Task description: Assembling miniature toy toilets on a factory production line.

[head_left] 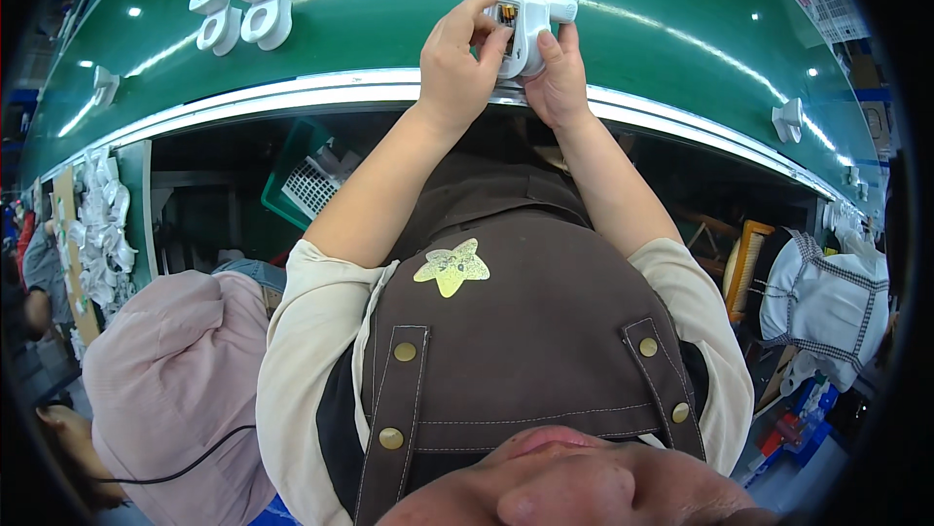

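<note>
Over the front edge of the green table, my two hands hold a white toilet-shaped toy, tilted so an open compartment faces left. Batteries with coloured wrappers show inside it. My left hand is closed at that compartment, thumb and bent fingertips against its opening. Whether a small part is pinched there is hidden. My right hand grips the toy from the right and below, its thumb on the white body. Two similar white toilet-shaped toys stand side by side at the far left.
The green table has a pale metal front edge. Small white pieces sit at its left and right ends. Under it is a green basket. A person in a pink garment is close on my left.
</note>
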Available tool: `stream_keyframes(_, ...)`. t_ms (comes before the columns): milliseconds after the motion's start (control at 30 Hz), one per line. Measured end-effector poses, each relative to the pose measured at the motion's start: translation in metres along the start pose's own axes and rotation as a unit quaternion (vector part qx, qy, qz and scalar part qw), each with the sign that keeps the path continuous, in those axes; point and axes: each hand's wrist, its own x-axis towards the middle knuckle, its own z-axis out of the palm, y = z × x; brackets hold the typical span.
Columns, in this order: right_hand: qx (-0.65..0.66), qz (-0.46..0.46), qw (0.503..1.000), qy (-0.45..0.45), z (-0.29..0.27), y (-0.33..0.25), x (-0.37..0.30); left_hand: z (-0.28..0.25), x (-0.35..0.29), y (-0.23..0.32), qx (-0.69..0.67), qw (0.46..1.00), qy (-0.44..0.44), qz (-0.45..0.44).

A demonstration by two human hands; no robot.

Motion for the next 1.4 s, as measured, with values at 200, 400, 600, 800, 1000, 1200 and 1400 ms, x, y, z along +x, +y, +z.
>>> stream_keyframes(200, 0.01, -0.009, 1.0, -0.002, 0.005, 0.004, 0.002, -0.012, 0.006, -0.004, 0.132, 0.983, -0.056, 0.116)
stream_keyframes(400, 0.016, -0.006, 1.0, 0.009, 0.011, 0.007, 0.003, -0.02, 0.0, -0.011, 0.187, 0.959, -0.071, 0.203)
stream_keyframes(600, 0.005, -0.01, 1.0, -0.004, 0.012, 0.009, 0.005, -0.026, 0.001, -0.007, 0.162, 0.967, -0.079, 0.181)
stream_keyframes(800, 0.025, -0.004, 1.0, -0.006, 0.016, 0.012, 0.007, -0.031, 0.001, -0.007, 0.161, 0.961, -0.103, 0.2)
stream_keyframes(1000, -0.014, -0.016, 1.0, -0.009, 0.02, 0.019, 0.006, -0.037, -0.001, -0.01, 0.121, 0.978, -0.092, 0.14)
stream_keyframes(1200, 0.009, -0.013, 1.0, 0.006, 0.027, 0.019, 0.007, -0.041, -0.003, -0.008, -0.053, 0.999, -0.007, -0.008)
stream_keyframes(1400, -0.007, -0.016, 1.0, -0.004, 0.026, 0.024, 0.007, -0.057, 0.006, -0.001, 0.045, 0.985, -0.164, 0.032)
